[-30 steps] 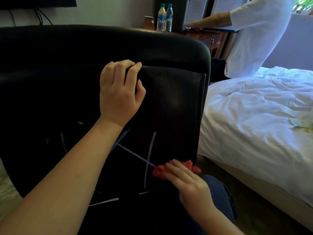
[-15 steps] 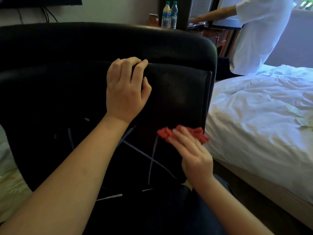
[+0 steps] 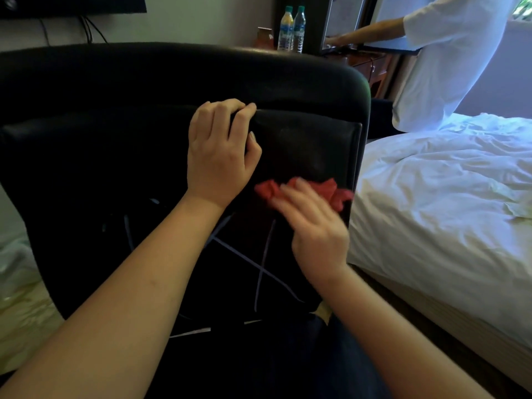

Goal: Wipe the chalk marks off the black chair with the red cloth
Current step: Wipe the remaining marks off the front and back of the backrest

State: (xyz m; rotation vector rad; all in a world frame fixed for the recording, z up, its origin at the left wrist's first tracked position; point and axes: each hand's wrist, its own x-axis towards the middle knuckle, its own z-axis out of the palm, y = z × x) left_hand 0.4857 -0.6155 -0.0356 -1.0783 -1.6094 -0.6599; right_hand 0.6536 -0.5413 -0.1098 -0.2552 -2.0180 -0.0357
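Red cloth (image 3: 305, 190): crumpled, pressed flat against the chair's back panel near its right edge, just above the crossed chalk lines
Chalk marks (image 3: 264, 263): pale lines forming an X on the lower part of the panel, below the cloth; fainter strokes further left, partly hidden behind the left forearm; a short white line near the bottom
Right hand (image 3: 316, 228): fingers stretched out fairly straight on top of the cloth, pushing it against the panel; motion-blurred, so the thumb cannot be made out
Left hand (image 3: 218, 151): fingers curled over the ridge where the upper cushion meets the panel, gripping the chair; thumb lying against the panel
Black chair (image 3: 144, 96): dark padded back filling most of the view, its rounded top edge uppermost
Bed (image 3: 446, 197): rumpled white sheets, just to the right of the chair
Water bottles (image 3: 290, 30): two, upright side by side behind the chair
Other person (image 3: 440, 61): white shirt, standing beyond the bed, one arm reaching towards the bottles' side
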